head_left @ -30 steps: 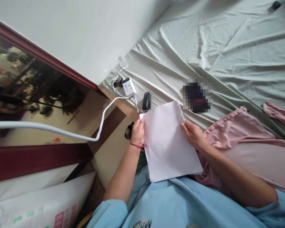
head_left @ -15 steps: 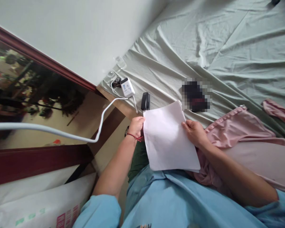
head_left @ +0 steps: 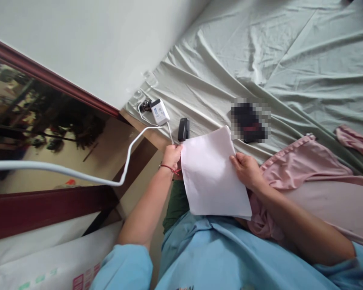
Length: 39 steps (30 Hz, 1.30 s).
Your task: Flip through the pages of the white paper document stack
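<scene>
A stack of white paper sheets (head_left: pixel 211 173) rests over my lap, above my blue shirt. My left hand (head_left: pixel 172 155) is closed on the sheets' upper left corner; a red string circles that wrist. My right hand (head_left: pixel 245 171) grips the right edge, fingers curled over it. A black stapler (head_left: pixel 183 129) lies on the bed just beyond the paper's top left corner, a short way from my left hand.
A pale green bedsheet (head_left: pixel 290 60) covers the bed. A white charger (head_left: pixel 159 111) with a white cable (head_left: pixel 78 173) lies near the wall. A blurred dark object (head_left: pixel 250 121) sits by the paper. Pink cloth (head_left: pixel 293 169) lies to the right.
My left hand slid up the paper's left edge to its top corner, closer to the stapler. The sheets shifted slightly up and away from my body.
</scene>
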Motion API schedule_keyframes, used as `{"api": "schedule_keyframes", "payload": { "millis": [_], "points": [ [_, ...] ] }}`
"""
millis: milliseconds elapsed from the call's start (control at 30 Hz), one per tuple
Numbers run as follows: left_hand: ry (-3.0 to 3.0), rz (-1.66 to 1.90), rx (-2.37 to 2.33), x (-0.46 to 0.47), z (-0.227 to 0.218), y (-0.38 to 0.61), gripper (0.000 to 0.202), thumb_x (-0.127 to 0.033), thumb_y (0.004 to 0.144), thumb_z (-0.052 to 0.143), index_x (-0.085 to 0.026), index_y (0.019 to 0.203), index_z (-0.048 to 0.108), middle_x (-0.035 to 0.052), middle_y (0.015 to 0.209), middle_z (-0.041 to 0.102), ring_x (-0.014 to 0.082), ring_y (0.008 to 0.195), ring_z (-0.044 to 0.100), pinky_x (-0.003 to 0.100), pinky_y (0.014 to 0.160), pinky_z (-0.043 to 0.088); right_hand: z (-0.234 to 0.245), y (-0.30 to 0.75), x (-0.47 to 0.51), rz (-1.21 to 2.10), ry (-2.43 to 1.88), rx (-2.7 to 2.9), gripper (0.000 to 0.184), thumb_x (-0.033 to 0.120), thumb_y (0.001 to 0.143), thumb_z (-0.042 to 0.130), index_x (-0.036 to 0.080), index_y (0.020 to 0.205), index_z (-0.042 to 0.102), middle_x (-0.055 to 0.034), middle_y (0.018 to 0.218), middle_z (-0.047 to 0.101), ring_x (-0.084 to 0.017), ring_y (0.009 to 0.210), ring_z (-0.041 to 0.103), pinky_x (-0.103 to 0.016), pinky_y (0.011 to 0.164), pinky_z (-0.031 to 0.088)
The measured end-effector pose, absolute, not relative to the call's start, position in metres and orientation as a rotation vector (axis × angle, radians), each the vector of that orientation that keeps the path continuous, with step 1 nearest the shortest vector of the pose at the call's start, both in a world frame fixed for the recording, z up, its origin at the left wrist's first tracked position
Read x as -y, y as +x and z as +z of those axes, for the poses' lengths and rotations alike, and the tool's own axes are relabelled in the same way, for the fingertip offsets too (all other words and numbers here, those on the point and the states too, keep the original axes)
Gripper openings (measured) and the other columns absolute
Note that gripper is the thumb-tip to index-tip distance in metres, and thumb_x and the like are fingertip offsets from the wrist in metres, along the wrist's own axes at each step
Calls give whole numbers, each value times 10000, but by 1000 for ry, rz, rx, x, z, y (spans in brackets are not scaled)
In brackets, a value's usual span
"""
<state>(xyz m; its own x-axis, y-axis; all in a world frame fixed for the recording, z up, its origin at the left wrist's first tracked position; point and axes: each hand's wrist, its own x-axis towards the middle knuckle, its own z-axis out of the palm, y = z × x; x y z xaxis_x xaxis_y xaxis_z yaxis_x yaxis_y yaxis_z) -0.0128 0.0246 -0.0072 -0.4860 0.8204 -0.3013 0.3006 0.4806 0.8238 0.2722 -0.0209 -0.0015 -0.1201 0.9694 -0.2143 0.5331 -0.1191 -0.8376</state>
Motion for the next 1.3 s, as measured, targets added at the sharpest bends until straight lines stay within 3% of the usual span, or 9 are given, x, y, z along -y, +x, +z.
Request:
{"api": "schedule_keyframes", "payload": {
  "millis": [200,333,400,500,667,867,1000,1133,1300],
  "points": [
    [1176,855,-2136,-26,-5,-16,179,-262,822,596,-116,762,679,28,627,619,157,582,560,244,567,416,-1,270,20,1163,-1680,1652,351,449,913,419,240,634,376,5,554,464,-156,561,454,-293,596,300],
    [1640,936,-2290,-13,6,-16,351,-146,898,470,-139,1169,693,131,1091,743,227,989,701,346,921,532,-3,271,20,1170,-1655,1656,354,458,919,410,239,642,379,3,566,476,-156,563,457,-290,593,302],
    [2017,942,-2230,-6,11,-16,515,-63,887,400,-132,1339,637,147,1358,656,234,1271,603,378,1123,430,-5,271,21,1152,-1649,1656,371,467,921,412,241,631,365,6,561,464,-151,559,441,-290,586,292],
    [2285,808,-2100,-2,12,-15,617,-11,877,353,-148,1426,601,103,1477,580,230,1456,444,416,1225,318,-5,272,21,1131,-1646,1663,382,471,922,416,243,622,352,9,554,449,-150,559,424,-291,579,280],
    [2235,574,-2146,-2,4,-13,636,-7,875,371,-244,1408,625,55,1468,582,241,1466,441,557,1271,126,-4,272,21,1135,-1650,1668,379,470,920,409,245,622,344,14,549,433,-148,548,409,-292,577,280],
    [2249,499,-2160,2,-4,-11,648,-15,870,380,-220,1451,581,75,1512,529,224,1456,456,538,1282,-24,-2,271,21,1144,-1669,1663,365,459,917,410,244,629,347,13,550,430,-151,549,420,-294,578,283],
    [2265,486,-2143,-2,-1,-15,631,-13,874,361,-203,1423,605,76,1498,550,221,1445,470,532,1289,63,0,273,22,1157,-1625,1670,363,451,915,427,239,631,344,14,544,438,-148,549,426,-292,581,293],
    [2164,744,-2087,4,1,-16,595,-59,922,351,-182,1470,549,89,1538,518,191,1490,402,430,1267,263,3,275,25,1284,-1528,1652,369,485,936,435,233,669,405,15,575,471,-146,568,436,-281,566,308],
    [1546,1283,-2108,47,-5,-13,510,-338,992,505,-155,1467,476,184,1515,507,239,1405,502,361,1098,480,11,276,29,1700,-1268,1390,399,579,936,477,208,805,541,-1,681,587,-144,585,502,-254,526,366]
  ]
}}
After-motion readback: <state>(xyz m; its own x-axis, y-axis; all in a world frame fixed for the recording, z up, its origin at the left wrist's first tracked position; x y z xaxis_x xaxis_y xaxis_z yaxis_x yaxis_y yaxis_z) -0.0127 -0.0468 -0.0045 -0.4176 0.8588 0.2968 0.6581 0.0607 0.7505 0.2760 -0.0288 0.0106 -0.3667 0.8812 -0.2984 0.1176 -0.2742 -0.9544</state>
